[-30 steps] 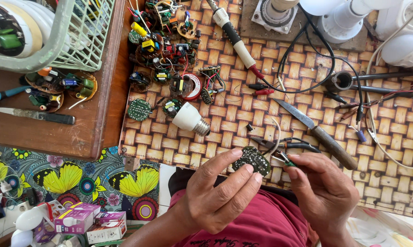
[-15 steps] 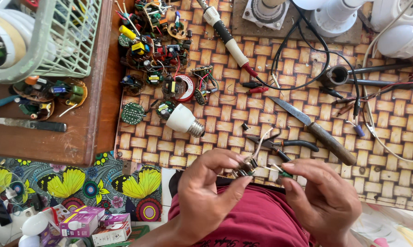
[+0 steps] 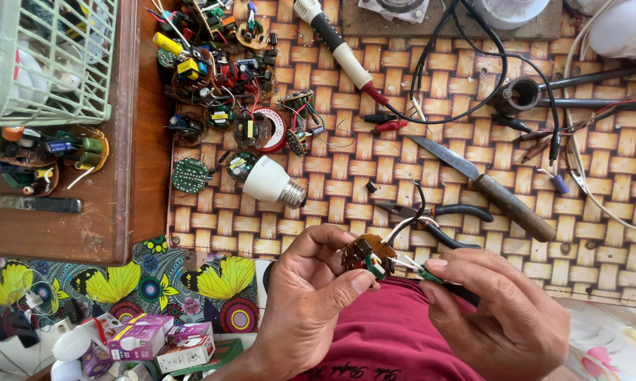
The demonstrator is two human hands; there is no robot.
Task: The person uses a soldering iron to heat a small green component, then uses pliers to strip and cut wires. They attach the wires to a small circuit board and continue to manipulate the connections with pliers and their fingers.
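Tilted edge-up since before, the circuit board (image 3: 367,254) sits pinched in left hand (image 3: 314,296) fingers at the mat's (image 3: 332,169) near edge, exposing its wires to the right hand (image 3: 498,310), fingers closed on a green tool (image 3: 422,272).

The mat (image 3: 431,176) is woven cane, rough and bumpy. The tabletop (image 3: 85,226) is dark, smooth wood. The knife (image 3: 487,183) has a dull metal blade and a worn wooden handle. The basket (image 3: 50,63) is shiny green plastic.

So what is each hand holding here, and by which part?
The left hand pinches a small brown circuit board by its edges. The right hand grips its thin wire leads; whether it holds a tool too cannot be told.
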